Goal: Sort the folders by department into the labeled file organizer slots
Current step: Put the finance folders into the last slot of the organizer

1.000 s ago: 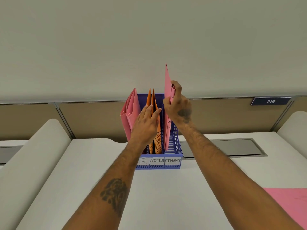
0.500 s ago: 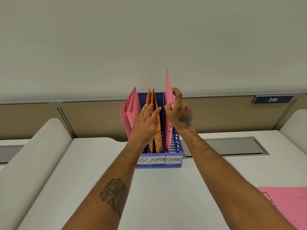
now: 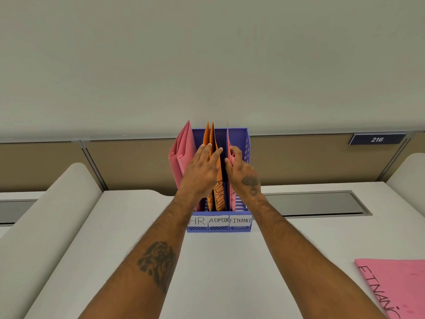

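A blue file organizer stands at the back of the white desk, its slots labelled HR, ADMIN and FINANCE. Pink folders lean in the HR slot and orange folders stand in the ADMIN slot. My left hand rests flat against the orange folders with its fingers apart. My right hand pinches a pink folder that stands low in the FINANCE slot. Another pink folder with handwritten letters lies flat at the desk's right front.
A beige partition panel runs behind the organizer, with a plate marked 216 at the right. Grey cable hatches are set into the desk beside the organizer. Rounded white dividers flank the desk.
My right hand has lowered the pink folder down into the FINANCE slot; its top edge now reaches about the organizer's back wall. My left hand has stayed on the orange folders.
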`<action>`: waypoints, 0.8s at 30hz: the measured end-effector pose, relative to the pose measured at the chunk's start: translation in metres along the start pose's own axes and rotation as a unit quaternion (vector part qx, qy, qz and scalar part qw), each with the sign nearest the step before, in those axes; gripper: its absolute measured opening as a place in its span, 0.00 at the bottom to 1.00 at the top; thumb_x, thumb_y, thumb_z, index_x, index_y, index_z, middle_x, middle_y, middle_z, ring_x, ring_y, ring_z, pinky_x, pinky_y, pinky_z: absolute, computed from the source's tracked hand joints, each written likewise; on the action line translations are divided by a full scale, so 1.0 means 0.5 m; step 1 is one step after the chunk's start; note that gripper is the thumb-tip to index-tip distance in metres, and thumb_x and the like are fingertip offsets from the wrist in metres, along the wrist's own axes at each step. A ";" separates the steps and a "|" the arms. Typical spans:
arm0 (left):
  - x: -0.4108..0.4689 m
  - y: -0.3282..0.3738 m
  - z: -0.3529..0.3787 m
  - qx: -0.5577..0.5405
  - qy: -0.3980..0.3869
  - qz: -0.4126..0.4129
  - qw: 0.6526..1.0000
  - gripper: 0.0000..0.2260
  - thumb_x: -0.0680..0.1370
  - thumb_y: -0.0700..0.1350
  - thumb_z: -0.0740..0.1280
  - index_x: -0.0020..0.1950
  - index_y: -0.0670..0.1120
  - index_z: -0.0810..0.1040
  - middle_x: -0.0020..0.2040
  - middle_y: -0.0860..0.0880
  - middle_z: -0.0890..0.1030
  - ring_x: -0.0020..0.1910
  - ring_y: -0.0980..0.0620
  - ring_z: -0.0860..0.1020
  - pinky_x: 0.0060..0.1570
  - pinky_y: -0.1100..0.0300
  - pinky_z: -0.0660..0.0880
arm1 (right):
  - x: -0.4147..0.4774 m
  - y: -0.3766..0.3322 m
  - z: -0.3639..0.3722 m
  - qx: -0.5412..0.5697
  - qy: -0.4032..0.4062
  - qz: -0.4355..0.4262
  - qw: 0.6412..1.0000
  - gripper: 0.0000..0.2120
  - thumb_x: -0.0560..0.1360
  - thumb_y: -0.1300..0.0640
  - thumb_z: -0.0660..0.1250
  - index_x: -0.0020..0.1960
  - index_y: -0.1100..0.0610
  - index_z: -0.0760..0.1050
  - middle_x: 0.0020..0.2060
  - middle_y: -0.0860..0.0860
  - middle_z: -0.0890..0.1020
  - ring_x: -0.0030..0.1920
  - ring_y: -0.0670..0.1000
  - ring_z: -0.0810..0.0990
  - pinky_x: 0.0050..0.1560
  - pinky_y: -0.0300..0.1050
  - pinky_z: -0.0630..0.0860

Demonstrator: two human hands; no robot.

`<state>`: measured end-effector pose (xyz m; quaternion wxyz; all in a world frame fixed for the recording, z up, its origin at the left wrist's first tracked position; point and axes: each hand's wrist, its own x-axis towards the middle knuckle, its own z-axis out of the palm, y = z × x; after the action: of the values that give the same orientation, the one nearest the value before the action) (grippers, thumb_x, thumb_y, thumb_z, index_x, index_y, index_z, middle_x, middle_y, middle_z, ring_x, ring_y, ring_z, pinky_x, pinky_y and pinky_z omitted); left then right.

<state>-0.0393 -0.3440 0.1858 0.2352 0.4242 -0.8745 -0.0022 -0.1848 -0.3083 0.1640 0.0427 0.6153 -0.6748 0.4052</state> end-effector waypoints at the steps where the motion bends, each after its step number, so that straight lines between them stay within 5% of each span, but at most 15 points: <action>1: 0.000 0.001 -0.003 -0.002 -0.005 0.002 1.000 0.24 0.85 0.51 0.53 0.81 0.52 0.53 0.82 0.46 0.51 0.81 0.48 0.46 0.75 0.53 0.44 | 0.000 -0.002 -0.004 0.003 -0.007 0.001 1.000 0.25 0.82 0.44 0.54 0.75 0.54 0.58 0.63 0.57 0.77 0.53 0.55 0.82 0.44 0.52 0.83; 5: -0.003 0.003 -0.016 0.009 -0.018 0.004 1.000 0.26 0.85 0.51 0.55 0.81 0.48 0.52 0.82 0.44 0.48 0.81 0.46 0.45 0.76 0.50 0.44 | -0.005 -0.009 -0.028 0.016 -0.053 0.038 0.998 0.31 0.80 0.38 0.50 0.78 0.51 0.50 0.59 0.55 0.79 0.42 0.48 0.81 0.35 0.41 0.79; 7: -0.013 0.006 -0.025 0.009 -0.024 -0.004 1.000 0.28 0.84 0.51 0.56 0.81 0.48 0.49 0.82 0.44 0.46 0.81 0.46 0.43 0.76 0.51 0.42 | -0.019 -0.012 -0.047 0.012 -0.061 0.055 0.997 0.36 0.77 0.33 0.46 0.79 0.50 0.43 0.47 0.54 0.80 0.31 0.43 0.75 0.26 0.34 0.69; 9: -0.031 0.011 -0.034 0.013 -0.013 -0.012 1.000 0.29 0.84 0.52 0.57 0.81 0.48 0.48 0.82 0.45 0.44 0.81 0.46 0.41 0.76 0.48 0.41 | -0.040 -0.014 -0.063 -0.002 -0.061 0.071 0.996 0.40 0.75 0.30 0.44 0.79 0.50 0.37 0.40 0.53 0.79 0.27 0.41 0.71 0.23 0.33 0.62; 11: -0.056 0.017 -0.041 0.032 0.006 -0.019 0.999 0.31 0.83 0.54 0.57 0.81 0.49 0.47 0.82 0.45 0.42 0.80 0.46 0.39 0.76 0.45 0.40 | -0.064 -0.014 -0.077 -0.023 -0.072 0.085 0.994 0.40 0.75 0.31 0.45 0.78 0.49 0.35 0.44 0.56 0.81 0.28 0.43 0.73 0.23 0.35 0.64; 13: -0.088 0.021 -0.044 0.059 0.016 -0.021 0.998 0.32 0.83 0.56 0.57 0.81 0.48 0.46 0.82 0.44 0.40 0.80 0.45 0.38 0.77 0.43 0.41 | -0.095 -0.015 -0.088 -0.041 -0.088 0.082 0.992 0.39 0.76 0.32 0.46 0.78 0.48 0.34 0.56 0.58 0.80 0.34 0.48 0.79 0.27 0.40 0.73; 15: -0.124 0.024 -0.041 0.080 0.016 -0.014 0.997 0.33 0.83 0.57 0.56 0.82 0.48 0.45 0.82 0.44 0.40 0.80 0.44 0.38 0.77 0.43 0.43 | -0.131 -0.017 -0.095 -0.035 -0.099 0.074 0.992 0.38 0.76 0.33 0.46 0.78 0.47 0.36 0.71 0.57 0.70 0.55 0.54 0.81 0.41 0.49 0.82; 17: -0.161 0.025 -0.036 0.093 0.002 -0.010 0.996 0.33 0.83 0.58 0.55 0.82 0.47 0.44 0.81 0.44 0.39 0.80 0.44 0.38 0.77 0.41 0.44 | -0.167 -0.017 -0.098 -0.044 -0.126 0.065 0.989 0.38 0.76 0.32 0.46 0.78 0.46 0.36 0.78 0.55 0.56 0.73 0.57 0.66 0.58 0.58 0.78; 20: -0.213 0.026 -0.025 0.097 -0.025 -0.015 0.995 0.34 0.83 0.59 0.54 0.82 0.48 0.43 0.81 0.44 0.39 0.80 0.44 0.37 0.78 0.40 0.44 | -0.219 -0.009 -0.104 -0.125 -0.161 0.045 0.978 0.39 0.75 0.30 0.43 0.78 0.47 0.36 0.79 0.55 0.47 0.78 0.58 0.48 0.70 0.62 0.66; 24: -0.273 0.024 -0.014 0.087 -0.047 -0.011 0.995 0.35 0.82 0.61 0.52 0.81 0.49 0.38 0.80 0.46 0.34 0.78 0.46 0.32 0.76 0.43 0.38 | -0.287 -0.007 -0.119 -0.197 -0.193 0.019 0.961 0.45 0.67 0.24 0.31 0.77 0.46 0.35 0.79 0.56 0.44 0.78 0.59 0.44 0.74 0.63 0.55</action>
<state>0.0269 -0.2334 0.1383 0.1559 0.4525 -0.8765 0.0516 -0.1736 -0.1580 0.1258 0.0246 0.6483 -0.7483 0.1385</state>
